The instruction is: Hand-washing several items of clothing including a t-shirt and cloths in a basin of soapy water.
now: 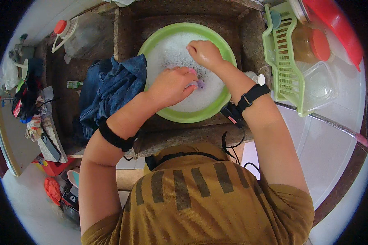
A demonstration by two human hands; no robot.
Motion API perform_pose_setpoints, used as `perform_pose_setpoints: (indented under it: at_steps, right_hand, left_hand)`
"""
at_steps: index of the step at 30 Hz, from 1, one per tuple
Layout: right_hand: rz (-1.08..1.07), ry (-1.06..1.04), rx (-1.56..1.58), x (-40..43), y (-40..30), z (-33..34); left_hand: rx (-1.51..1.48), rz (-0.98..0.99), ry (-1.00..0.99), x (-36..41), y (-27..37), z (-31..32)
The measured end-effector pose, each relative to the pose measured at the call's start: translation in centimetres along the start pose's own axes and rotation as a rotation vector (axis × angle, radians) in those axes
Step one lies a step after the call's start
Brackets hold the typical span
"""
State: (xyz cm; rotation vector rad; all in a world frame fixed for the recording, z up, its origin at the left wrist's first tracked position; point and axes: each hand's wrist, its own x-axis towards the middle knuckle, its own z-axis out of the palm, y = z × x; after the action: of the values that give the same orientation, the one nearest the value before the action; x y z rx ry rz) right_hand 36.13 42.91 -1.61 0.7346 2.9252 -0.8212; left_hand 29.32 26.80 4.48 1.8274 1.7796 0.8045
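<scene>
A lime-green plastic basin [188,118] full of water and white suds [168,52] sits in front of me. Over its left half, my left hand [171,87] is closed around a small pink and lilac item [199,82], possibly cloth; most of it is hidden by the fingers and foam. My right hand [205,54] is held as a loose fist above the suds on the far right side, with nothing visible in it. Dark blue denim clothing [110,88] lies bunched against the basin's left rim, behind my left forearm.
The basin stands in a dark stone sink [187,18] with a divider on its left. A large clear jug [89,36] with a red cap is at the back left. On the right is a green slotted rack [286,61] beside jars and clear containers. A phone [50,146] lies on the left ledge.
</scene>
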Motion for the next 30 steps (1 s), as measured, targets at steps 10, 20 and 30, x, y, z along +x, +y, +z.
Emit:
perform_pose_setpoints:
  at_steps: [10,20,30]
  right_hand:
    - [-0.129,-0.385,-0.155,-3.3,1.0,2.9]
    - [-0.048,-0.292,0.022,-4.4,1.0,3.0]
    - [-0.026,-0.207,0.028,-4.3,0.9,0.5]
  left_hand:
    - [-0.237,0.181,0.161,4.0,3.9,1.5]
    - [-0.394,0.219,0.084,6.6,7.1,3.6]
    - [-0.412,-0.094,0.269,4.0,1.3,1.4]
